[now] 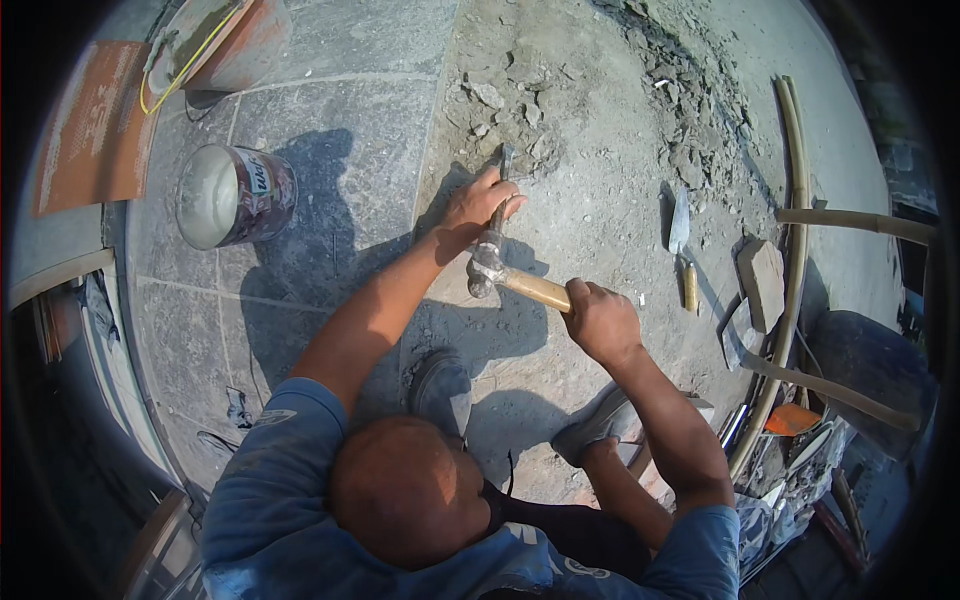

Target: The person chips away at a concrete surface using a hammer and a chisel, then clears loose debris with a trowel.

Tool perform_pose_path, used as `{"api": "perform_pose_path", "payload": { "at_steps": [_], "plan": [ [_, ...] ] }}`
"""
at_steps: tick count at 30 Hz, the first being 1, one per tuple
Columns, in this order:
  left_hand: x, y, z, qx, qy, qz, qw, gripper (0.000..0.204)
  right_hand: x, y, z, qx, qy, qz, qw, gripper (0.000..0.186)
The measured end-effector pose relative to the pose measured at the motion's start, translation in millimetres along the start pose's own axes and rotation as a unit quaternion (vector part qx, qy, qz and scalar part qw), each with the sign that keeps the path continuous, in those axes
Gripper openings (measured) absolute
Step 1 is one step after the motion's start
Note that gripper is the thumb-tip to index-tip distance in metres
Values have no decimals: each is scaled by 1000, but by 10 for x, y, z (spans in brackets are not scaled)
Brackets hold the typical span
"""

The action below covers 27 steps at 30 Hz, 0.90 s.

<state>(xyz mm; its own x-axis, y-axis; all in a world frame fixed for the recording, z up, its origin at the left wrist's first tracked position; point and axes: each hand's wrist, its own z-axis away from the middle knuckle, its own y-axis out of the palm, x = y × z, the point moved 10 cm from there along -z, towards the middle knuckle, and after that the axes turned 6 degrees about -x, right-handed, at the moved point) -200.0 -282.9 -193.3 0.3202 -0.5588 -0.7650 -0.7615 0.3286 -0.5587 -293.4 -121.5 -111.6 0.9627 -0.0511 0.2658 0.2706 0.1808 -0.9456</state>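
My left hand (478, 208) is closed around a steel chisel (507, 158), whose far end meets the broken concrete. In my right hand (603, 322) is the light wooden handle of a hammer (538, 289). The hammer's metal head is at the near end of the chisel, just below my left hand; whether the two touch I cannot tell. Loose rubble (488, 95) and dust lie beyond the chisel, on the rough strip beside the grey floor tiles (385, 130).
Left of me stands a white-rimmed paint bucket (265, 193), with a larger tub (240, 50) behind it. A trowel (680, 225) lies to the right, near a stone block (763, 285). Bent wooden poles (797, 170) and long-handled tools line the right side, beside a dark container (870, 370).
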Motion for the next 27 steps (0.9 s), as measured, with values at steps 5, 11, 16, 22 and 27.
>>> {"api": "perform_pose_path", "payload": {
  "at_steps": [5, 11, 16, 22, 27],
  "plan": [
    [92, -32, 40, 4, 16, -11, 1000, 20, 531, -534, 191, -80, -105, -115, 985, 22],
    [-16, -55, -132, 4, 26, 10, 1000, 17, 20, -8, 61, -17, -33, -13, 999, 14],
    [31, -273, -237, -35, 49, 32, 998, 16, -143, -119, 330, -23, 63, -79, 995, 18],
    [74, -108, -108, 5, 28, -2, 1000, 17, 697, -865, 356, -149, -201, -219, 943, 22],
    [-81, 76, -184, 15, 54, -69, 996, 17, -11, 20, 41, 25, 13, 18, 999, 18]
  ]
}}
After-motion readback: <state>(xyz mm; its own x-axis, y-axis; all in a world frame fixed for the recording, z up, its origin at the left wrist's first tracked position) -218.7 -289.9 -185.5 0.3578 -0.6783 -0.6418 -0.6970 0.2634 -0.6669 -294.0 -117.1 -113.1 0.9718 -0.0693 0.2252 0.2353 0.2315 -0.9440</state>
